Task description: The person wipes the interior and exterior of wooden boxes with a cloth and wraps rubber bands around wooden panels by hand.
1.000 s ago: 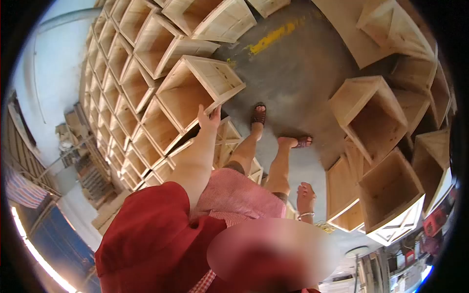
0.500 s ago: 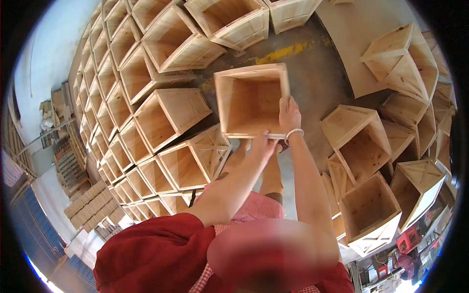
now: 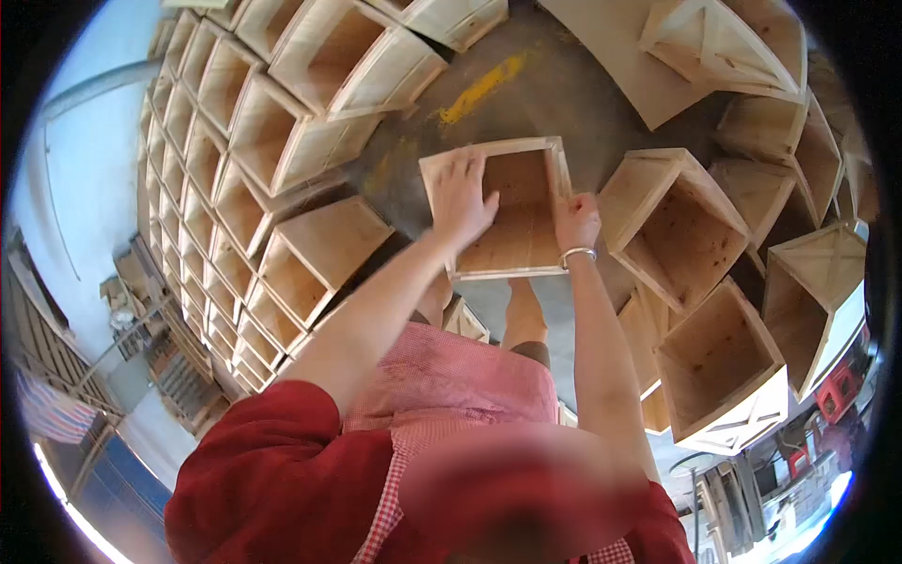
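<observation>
1 box (image 3: pixel 521 197) of pale wood is handled by 2 hands above the floor (image 3: pixel 554 99), in front of the body, with its opening turned up toward the camera. Its right wall is gripped by the right hand (image 3: pixel 578 222), whose fingers are curled closed at the edge. The left hand (image 3: pixel 460 199) is laid on its left side, fingers extended over the wall and rim, thumb spread apart over the opening; whether any weight is borne by that open hand cannot be told. 1 bracelet (image 3: pixel 578 253) is worn on the right wrist. 2 legs (image 3: pixel 526 315) are partly hidden by the box, and 1 checked apron (image 3: pixel 451 376) and 2 red sleeves (image 3: pixel 258 461) are seen nearer the camera.

More than 20 left boxes (image 3: pixel 324 249) are set in close rows; an exact count is prevented by overlap. At least 6 right boxes (image 3: pixel 676 226) are gathered opposite, 1 of them near the right hand. The floor is marked by 1 yellow stripe (image 3: pixel 484 89), and 1 tan sheet (image 3: pixel 615 56) is laid beyond. At least 1 red stool (image 3: pixel 836 395) is seen at lower right.
</observation>
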The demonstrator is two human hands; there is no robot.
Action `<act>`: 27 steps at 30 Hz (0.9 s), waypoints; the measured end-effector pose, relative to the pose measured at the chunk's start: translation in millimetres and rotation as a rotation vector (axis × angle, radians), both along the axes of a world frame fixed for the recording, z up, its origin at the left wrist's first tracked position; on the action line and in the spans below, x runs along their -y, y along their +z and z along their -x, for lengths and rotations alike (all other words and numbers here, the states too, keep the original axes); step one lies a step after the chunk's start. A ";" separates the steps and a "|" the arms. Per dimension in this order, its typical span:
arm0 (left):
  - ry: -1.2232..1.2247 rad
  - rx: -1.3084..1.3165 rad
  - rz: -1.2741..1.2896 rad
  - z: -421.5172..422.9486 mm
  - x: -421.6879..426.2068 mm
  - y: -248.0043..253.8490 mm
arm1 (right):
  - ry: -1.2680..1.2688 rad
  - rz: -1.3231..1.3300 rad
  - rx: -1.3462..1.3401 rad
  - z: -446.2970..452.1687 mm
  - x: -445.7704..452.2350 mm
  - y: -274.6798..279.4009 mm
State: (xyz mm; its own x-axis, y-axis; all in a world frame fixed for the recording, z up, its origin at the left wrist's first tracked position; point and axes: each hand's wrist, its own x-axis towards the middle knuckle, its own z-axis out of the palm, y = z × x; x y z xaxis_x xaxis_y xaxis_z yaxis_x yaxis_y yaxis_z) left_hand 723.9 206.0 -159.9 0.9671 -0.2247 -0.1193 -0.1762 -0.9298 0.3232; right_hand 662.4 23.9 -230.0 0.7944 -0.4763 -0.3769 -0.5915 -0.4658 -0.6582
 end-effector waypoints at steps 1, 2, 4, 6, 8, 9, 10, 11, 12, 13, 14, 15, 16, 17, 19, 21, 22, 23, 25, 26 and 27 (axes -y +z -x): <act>-0.087 0.170 -0.109 -30.9 1.9 -6.6 | 0.006 -0.055 -0.039 -2.7 3.0 -5.1; -0.105 0.163 -0.101 -56.0 -0.8 -26.3 | -0.013 -0.049 -0.047 -3.4 7.1 -6.6; -0.480 -0.385 -0.007 -91.2 -0.1 -62.3 | 0.024 -0.171 -0.055 -9.6 13.6 -4.7; -0.420 -0.537 -0.061 -99.0 12.9 -72.9 | 0.030 -0.147 -0.002 -32.5 15.4 -4.4; -0.350 -0.695 -0.139 -92.3 13.4 -77.6 | 0.042 -0.139 0.043 -55.3 3.9 0.6; -0.329 -0.633 -0.133 -89.1 10.6 -84.0 | -0.021 -0.148 0.071 -71.6 -4.1 3.2; -0.307 -0.563 -0.122 -93.3 10.3 -84.5 | -0.082 -0.152 0.105 -87.8 -9.6 6.0; -0.325 -0.571 -0.120 -96.6 9.8 -84.9 | -0.098 -0.146 0.097 -91.5 -14.4 14.8; -0.344 -0.599 -0.142 -97.3 10.0 -78.0 | -0.131 -0.179 0.082 -82.2 -21.8 30.9; -0.366 -0.619 -0.162 -99.3 10.9 -72.8 | -0.166 -0.208 0.073 -71.7 -29.2 48.2; -0.354 -0.624 -0.085 -96.9 7.2 -81.1 | -0.241 -0.208 0.018 -44.8 -31.7 58.3; -0.381 -0.627 -0.076 -97.0 6.8 -81.0 | -0.320 -0.204 -0.038 -10.0 -28.7 63.1; -0.401 -0.645 -0.046 -93.7 5.6 -78.2 | -0.351 -0.136 -0.125 16.7 -21.7 65.4; -0.419 -0.664 -0.019 -89.4 4.5 -73.2 | -0.382 -0.073 -0.214 33.1 -19.4 68.7; -0.476 -0.719 -0.031 -83.1 13.1 -73.0 | -0.401 -0.037 -0.131 10.4 -21.0 62.5; -0.486 -0.639 -0.032 -71.0 18.9 -86.1 | -0.443 -0.135 0.036 -34.7 -23.0 55.3; -0.470 -0.692 -0.080 -77.6 23.6 -80.8 | -0.380 -0.192 0.113 -49.6 -32.3 45.3; -0.482 -0.689 -0.082 -81.3 23.5 -85.6 | -0.320 -0.243 0.131 -59.4 -48.2 42.3; -0.514 -0.685 -0.087 -87.7 21.7 -89.3 | -0.112 -0.264 0.086 -48.6 -71.7 54.2; -0.494 -0.663 -0.103 -89.9 22.6 -87.7 | -0.254 -0.235 0.039 -10.8 -76.1 45.8; -0.472 -0.649 -0.117 -89.6 25.8 -78.4 | -0.394 -0.204 -0.019 43.1 -73.8 37.5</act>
State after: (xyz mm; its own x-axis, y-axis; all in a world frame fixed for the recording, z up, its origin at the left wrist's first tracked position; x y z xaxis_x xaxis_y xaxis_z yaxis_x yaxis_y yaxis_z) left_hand 813.5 180.2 -238.4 0.5035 -0.5429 -0.6722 -0.3691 -0.8385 0.4008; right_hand 619.3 97.7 -192.6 0.5591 -0.6557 -0.5074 -0.7106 -0.0636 -0.7008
